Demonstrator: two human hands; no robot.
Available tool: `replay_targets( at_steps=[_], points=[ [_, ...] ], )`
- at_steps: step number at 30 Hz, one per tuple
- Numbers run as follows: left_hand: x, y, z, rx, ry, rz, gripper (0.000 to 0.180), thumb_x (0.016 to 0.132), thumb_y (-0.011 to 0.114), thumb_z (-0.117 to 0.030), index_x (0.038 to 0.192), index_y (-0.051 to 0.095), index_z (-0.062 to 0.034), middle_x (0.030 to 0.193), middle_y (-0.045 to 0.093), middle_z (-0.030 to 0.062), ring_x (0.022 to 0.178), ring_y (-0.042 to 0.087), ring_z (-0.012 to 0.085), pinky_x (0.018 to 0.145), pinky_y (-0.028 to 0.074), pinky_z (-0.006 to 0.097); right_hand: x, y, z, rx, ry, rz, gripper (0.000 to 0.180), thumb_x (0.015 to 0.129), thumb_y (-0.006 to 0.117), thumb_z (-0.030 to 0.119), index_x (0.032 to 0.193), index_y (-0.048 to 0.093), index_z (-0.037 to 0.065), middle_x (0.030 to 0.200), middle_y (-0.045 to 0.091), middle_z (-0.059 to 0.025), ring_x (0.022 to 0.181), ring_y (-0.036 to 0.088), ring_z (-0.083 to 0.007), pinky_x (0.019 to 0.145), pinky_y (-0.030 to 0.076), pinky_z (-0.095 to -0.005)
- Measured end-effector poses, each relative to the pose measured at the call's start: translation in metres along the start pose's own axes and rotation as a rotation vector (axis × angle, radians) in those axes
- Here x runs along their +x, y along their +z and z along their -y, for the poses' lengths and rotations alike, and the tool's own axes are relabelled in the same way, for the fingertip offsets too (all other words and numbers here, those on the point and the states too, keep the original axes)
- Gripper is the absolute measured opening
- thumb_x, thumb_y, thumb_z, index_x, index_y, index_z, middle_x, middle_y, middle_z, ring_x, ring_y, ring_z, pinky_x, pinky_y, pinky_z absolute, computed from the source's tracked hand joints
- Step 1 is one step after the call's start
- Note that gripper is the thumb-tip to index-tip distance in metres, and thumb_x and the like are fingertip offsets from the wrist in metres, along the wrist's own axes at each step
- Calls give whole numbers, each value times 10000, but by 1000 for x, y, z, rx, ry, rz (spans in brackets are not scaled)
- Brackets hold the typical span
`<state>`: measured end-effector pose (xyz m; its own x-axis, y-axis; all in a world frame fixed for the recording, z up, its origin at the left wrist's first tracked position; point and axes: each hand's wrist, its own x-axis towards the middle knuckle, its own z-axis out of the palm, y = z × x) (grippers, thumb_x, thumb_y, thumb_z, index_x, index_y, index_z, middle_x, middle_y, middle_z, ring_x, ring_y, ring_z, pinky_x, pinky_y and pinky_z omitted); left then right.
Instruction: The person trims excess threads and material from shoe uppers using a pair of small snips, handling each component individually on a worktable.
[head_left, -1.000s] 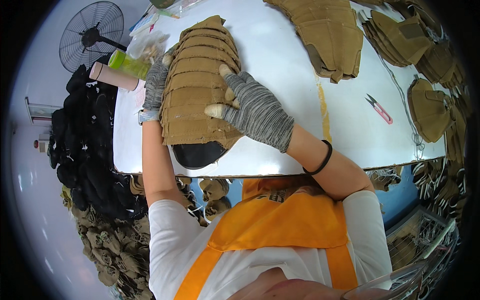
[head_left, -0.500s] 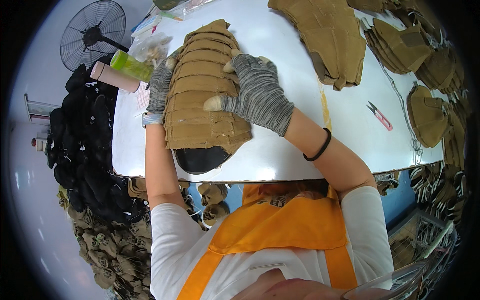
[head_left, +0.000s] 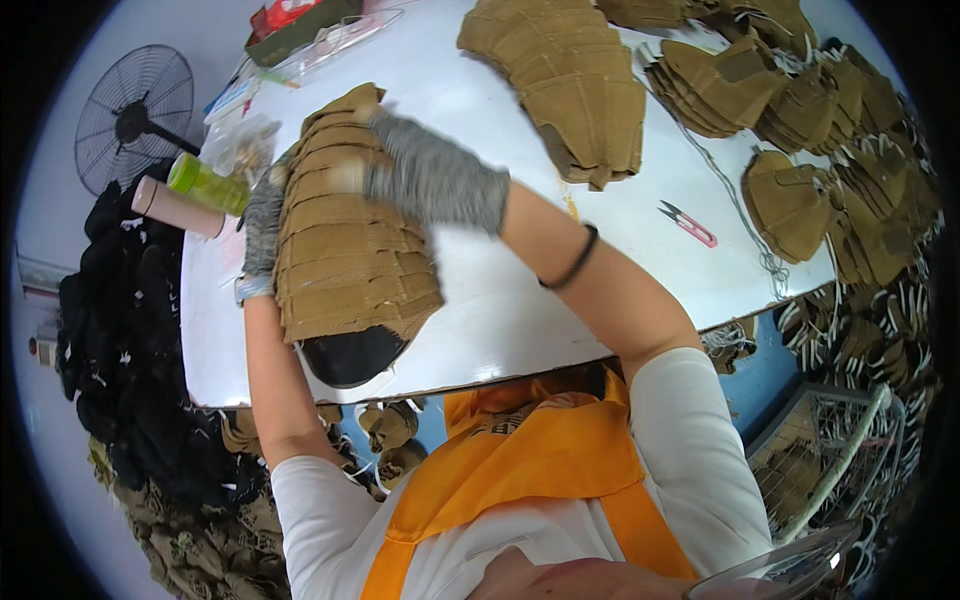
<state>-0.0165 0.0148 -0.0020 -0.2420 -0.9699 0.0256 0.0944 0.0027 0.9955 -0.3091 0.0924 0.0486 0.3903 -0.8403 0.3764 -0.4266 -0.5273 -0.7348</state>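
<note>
A stack of overlapping brown fabric pieces point(head_left: 345, 245), perhaps shoe uppers, lies lengthwise on the white table. From under its near end shows a black, rounded piece point(head_left: 350, 357). My left hand point(head_left: 263, 222), in a grey fingerless glove, grips the stack's left edge; its fingers are partly hidden behind the fabric. Across the upper right of the stack reaches my right hand point(head_left: 435, 178), gloved the same way and blurred by motion. Its thumb lies over the layers, apart from the other fingers, which are near the far end.
Another brown stack point(head_left: 575, 95) lies at the far middle. Pink-handled thread snips point(head_left: 688, 224) and a grey cord point(head_left: 735, 190) are to the right, before more brown bundles point(head_left: 790, 205). A green bottle point(head_left: 207, 185) and a pink bottle point(head_left: 177, 207) stand at the left edge.
The whole view has shifted, so the table appears further left and tilted. My right hand has slid further over the stack toward its far end, while the left keeps its place.
</note>
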Motion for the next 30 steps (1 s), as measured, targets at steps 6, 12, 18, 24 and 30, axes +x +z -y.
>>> replay_targets(
  at_steps=[6,12,18,24,30],
  points=[
    [-2,22,-5,209,94,-1,439,974,487,-325,1241,531,21,1162,580,85,1000,530,153,896,438,288,-118,37,40,-481,25,75,1006,696,702,542,1461,212,110,1467,184,-261,1293,332,-418,1051,311,-484],
    [33,-31,-8,1134,578,213,467,987,441,-267,1364,394,4,1326,483,81,1173,456,161,981,388,296,-92,48,20,-240,24,37,814,722,731,250,1430,329,232,1449,229,-193,1276,361,-387,1040,386,-391],
    [53,39,-75,830,-17,62,548,946,496,-423,1293,495,1,1194,588,100,1053,551,161,942,421,291,-72,42,11,-240,129,54,727,800,666,285,1428,329,146,1458,262,-207,1271,399,-342,1043,379,-385],
    [36,44,-65,541,-89,-123,572,916,545,-448,1286,505,-14,1188,591,98,1051,549,160,926,434,279,-158,-1,-24,-281,29,-140,438,843,639,326,1185,581,58,1253,534,-182,1212,467,-326,1017,395,-386],
    [15,120,-103,995,489,61,443,963,494,-296,1329,470,-47,1366,453,137,1227,457,224,1031,351,288,-256,-109,-57,-873,511,-454,385,790,689,282,1105,629,69,1069,619,-106,1021,558,-269,919,432,-386]
  ],
)
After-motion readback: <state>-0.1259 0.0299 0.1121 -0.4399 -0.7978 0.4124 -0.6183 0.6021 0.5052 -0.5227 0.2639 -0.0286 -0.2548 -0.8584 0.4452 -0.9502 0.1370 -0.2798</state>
